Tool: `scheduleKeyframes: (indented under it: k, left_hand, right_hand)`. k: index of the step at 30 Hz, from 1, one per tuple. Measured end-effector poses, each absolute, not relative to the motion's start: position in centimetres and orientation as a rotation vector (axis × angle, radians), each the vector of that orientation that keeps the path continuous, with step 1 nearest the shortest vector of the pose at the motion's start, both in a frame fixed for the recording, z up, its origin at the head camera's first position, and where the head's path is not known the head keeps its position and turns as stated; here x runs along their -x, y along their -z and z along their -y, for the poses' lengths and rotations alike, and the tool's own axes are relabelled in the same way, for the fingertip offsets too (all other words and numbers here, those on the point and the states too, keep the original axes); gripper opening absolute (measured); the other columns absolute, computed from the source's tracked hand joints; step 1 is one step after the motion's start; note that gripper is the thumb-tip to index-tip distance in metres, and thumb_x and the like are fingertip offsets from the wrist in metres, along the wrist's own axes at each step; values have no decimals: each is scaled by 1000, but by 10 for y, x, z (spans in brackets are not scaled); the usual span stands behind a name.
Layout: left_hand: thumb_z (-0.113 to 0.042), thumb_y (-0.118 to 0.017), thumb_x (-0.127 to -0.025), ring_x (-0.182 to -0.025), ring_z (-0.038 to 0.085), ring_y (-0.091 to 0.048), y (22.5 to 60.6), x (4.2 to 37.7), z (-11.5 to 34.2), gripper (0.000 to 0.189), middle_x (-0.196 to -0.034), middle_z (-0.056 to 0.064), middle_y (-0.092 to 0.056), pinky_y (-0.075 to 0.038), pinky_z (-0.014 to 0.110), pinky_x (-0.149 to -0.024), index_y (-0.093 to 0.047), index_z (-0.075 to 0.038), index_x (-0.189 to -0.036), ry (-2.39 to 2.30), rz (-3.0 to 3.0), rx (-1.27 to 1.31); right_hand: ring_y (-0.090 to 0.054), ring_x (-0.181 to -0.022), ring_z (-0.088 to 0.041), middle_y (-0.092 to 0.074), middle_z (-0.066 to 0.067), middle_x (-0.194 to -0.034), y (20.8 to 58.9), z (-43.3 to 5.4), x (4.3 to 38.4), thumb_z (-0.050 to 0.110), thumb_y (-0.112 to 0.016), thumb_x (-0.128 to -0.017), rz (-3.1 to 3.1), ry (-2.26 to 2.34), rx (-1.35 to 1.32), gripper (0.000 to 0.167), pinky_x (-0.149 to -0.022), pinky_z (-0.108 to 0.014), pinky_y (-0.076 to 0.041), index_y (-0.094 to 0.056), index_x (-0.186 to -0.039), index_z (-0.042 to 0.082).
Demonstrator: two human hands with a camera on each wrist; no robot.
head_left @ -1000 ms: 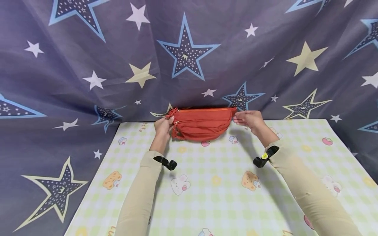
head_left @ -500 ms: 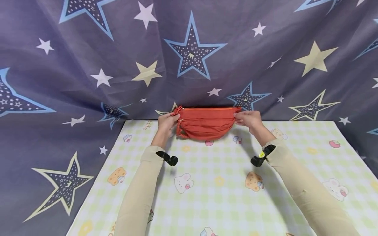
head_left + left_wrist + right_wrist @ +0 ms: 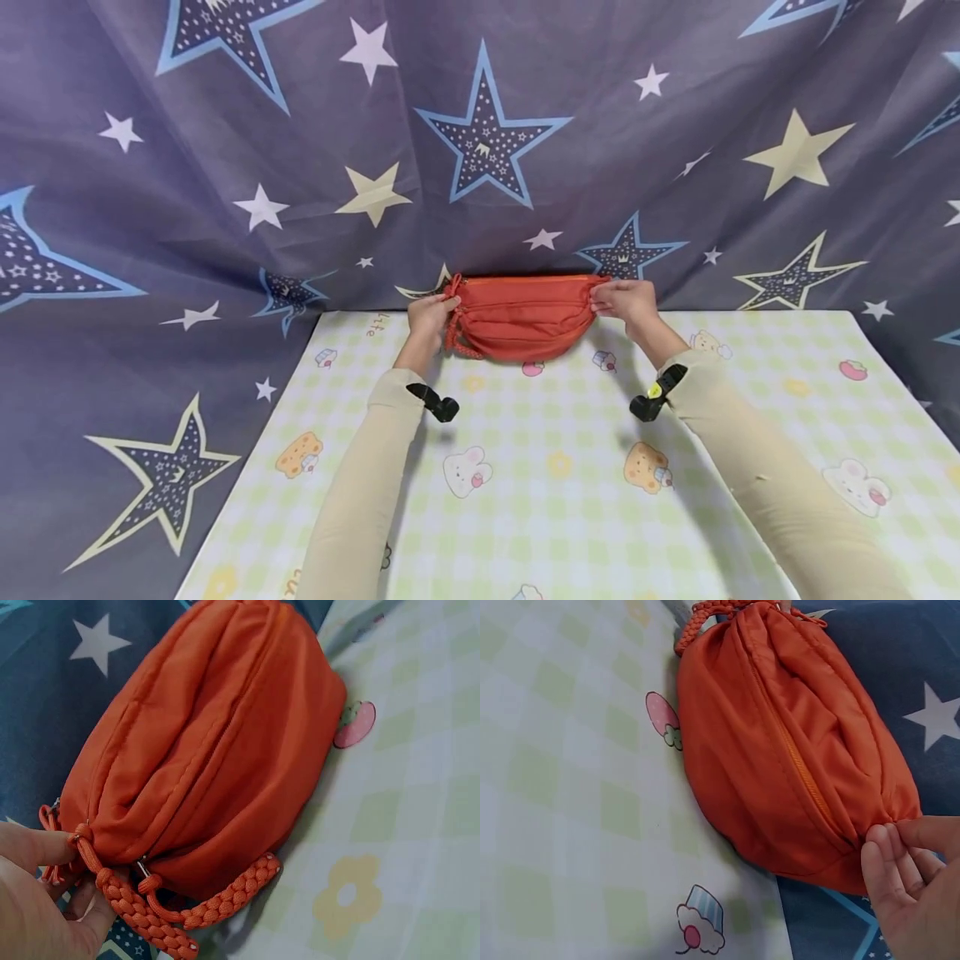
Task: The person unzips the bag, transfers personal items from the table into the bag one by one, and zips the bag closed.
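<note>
An orange-red waist bag with zippers and braided cord pulls sits at the far edge of the table, against the curtain. At its left end, my left hand pinches the corner between thumb and fingers. The braided zipper pulls hang beside that thumb in the left wrist view. My right hand pinches the opposite corner; in the right wrist view its fingertips gather the fabric there. The bag's orange zipper runs along the front, and its back side is hidden.
The table wears a pale green checked cloth printed with cartoon animals and cakes. Behind it, a dark star-patterned curtain hangs along the back and left side. Black wrist cameras are strapped over both beige sleeves.
My right hand has closed onto the bag's right corner, where a second ago its fingers were just beside it. The left hand keeps its hold, and the view has shifted slightly.
</note>
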State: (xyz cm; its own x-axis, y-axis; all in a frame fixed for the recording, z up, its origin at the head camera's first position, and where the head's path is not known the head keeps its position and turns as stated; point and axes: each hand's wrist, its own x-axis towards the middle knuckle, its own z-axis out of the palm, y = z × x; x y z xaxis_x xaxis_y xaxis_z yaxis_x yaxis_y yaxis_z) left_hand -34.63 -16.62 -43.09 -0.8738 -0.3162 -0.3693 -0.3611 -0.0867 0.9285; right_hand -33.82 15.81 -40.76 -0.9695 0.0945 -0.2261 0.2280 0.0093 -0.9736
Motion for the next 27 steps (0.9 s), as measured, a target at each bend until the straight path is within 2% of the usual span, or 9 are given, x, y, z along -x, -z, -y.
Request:
scheduleKeyframes:
  k: [3,9,11,15,21,24,27]
  left_hand:
    - [-19,-74,-95,-122,22,-64,431,346,167,47,-145,9,-60,-52,35,-105,-63,-10,-140,-2115,-2114,766]
    - [-20,-72,-97,-94,15,-67,431,346,173,41,-130,12,-68,-55,35,-99,-66,-7,-135,-2135,-2100,697]
    - [-20,-71,-97,-92,15,-67,431,346,174,41,-125,12,-69,-54,36,-100,-64,-6,-136,-2161,-2085,680]
    - [-20,-67,-99,-97,17,-64,431,345,174,42,-127,13,-64,-52,39,-103,-61,-1,-137,-2187,-2094,660]
    - [-21,-60,-99,-114,24,-56,425,340,168,49,-140,14,-56,-48,41,-104,-54,-5,-144,-2157,-2281,708]
    - [-19,-61,-98,-123,27,-56,417,336,163,51,-139,16,-57,-49,39,-104,-52,-6,-146,-2210,-2371,699]
    - [-16,-63,-97,-122,30,-57,408,331,157,47,-137,18,-59,-50,40,-102,-56,-5,-143,-2270,-2474,651]
  right_hand:
    - [-69,-60,-6,-70,8,-61,409,-157,339,0,-63,-97,-2166,2120,-352,31,-75,-28,-63,-62,-124,-16]
    - [-69,-59,-6,-70,8,-60,410,-157,342,-3,-61,-97,-2148,2113,-375,31,-78,-30,-63,-62,-125,-15]
    - [-70,-58,-6,-70,8,-61,409,-157,343,-3,-61,-97,-2139,2113,-373,30,-77,-29,-63,-62,-125,-14]
    - [-70,-59,-6,-71,8,-61,409,-160,343,-2,-61,-97,-2128,2118,-345,28,-73,-27,-63,-63,-123,-15]
    - [-70,-60,-7,-71,6,-63,406,-164,341,-3,-62,-97,-2111,2128,-332,36,-70,-25,-63,-58,-129,-18]
    - [-70,-61,-7,-71,5,-64,404,-164,341,-2,-63,-97,-2109,2125,-340,31,-68,-23,-62,-62,-125,-15]
    - [-71,-61,-8,-72,5,-65,400,-165,341,0,-65,-96,-2109,2122,-344,22,-71,-25,-63,-67,-116,-10]
